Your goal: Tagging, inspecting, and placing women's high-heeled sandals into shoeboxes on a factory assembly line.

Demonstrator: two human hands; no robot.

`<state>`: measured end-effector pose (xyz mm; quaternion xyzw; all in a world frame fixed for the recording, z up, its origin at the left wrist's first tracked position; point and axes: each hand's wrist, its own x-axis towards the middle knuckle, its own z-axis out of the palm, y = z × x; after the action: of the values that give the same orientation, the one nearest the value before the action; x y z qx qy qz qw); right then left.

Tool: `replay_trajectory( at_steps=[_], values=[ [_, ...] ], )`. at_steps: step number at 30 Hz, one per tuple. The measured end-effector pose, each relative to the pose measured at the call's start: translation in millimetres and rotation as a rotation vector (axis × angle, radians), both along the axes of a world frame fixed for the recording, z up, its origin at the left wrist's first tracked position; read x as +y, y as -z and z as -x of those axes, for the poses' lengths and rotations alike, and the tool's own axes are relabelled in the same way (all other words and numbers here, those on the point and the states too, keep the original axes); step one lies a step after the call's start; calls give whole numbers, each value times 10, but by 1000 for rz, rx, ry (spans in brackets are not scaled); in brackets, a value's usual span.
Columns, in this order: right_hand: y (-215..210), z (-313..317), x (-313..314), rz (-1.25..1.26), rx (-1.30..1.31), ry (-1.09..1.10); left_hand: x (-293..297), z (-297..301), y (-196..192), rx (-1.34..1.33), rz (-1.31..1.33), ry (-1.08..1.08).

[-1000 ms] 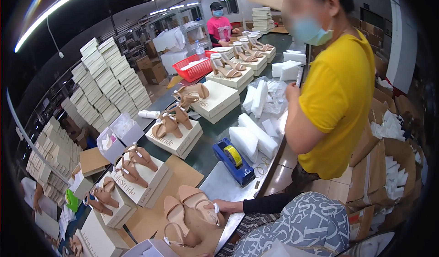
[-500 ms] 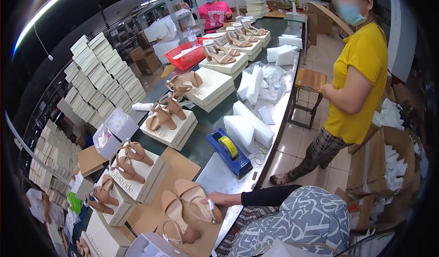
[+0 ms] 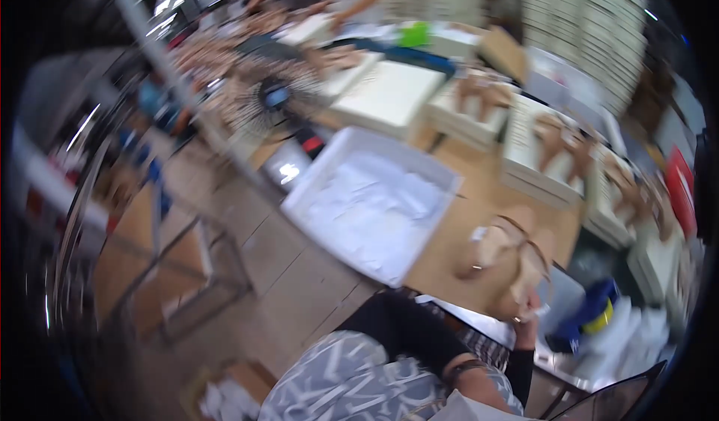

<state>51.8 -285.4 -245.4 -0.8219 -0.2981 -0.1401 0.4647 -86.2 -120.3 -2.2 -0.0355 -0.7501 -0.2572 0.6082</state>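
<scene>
head view: blurred, looking down on a packing table beside a tiled floor [image 3: 269, 264].
right hand [image 3: 528, 318]: at the heel end of the nearer tan sandal [image 3: 527, 279], touching; cannot tell through the blur whether closed on the strap or only resting there.
left hand [image 3: 483, 389]: low over the patterned apron [image 3: 322, 372], off the sandals; fingers hidden, so cannot tell whether open or closed.
sandal pair: side by side on a brown cardboard sheet [image 3: 438, 267], heel of the nearer one close to the table's edge; other tan sandal [image 3: 490, 245] just beside, untouched.
about them: open white box [image 3: 431, 234] lined with white paper [image 3: 367, 204] to the left; blue tape dispenser [image 3: 580, 325] to the right; sandals [image 3: 558, 140] on cream shoe boxes [image 3: 533, 178] beyond.
risk: likely a sandal tipped over the near edge, from a tug at the heel while looking elsewhere; possibly also scuffing, from knocking against the neighbouring sandal.
</scene>
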Motion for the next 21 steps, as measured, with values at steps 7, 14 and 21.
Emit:
replay_trajectory(
  at_steps=[7,14,21],
  values=[
    [546,-595,38,106,531,-332,450,45,-223,51,-118,-562],
    [2,-325,707,17,602,-514,560,-85,-358,126,-205,-746],
    [-78,-464,1004,-120,695,-602,455,-249,-467,220,-319,-828]
  ],
)
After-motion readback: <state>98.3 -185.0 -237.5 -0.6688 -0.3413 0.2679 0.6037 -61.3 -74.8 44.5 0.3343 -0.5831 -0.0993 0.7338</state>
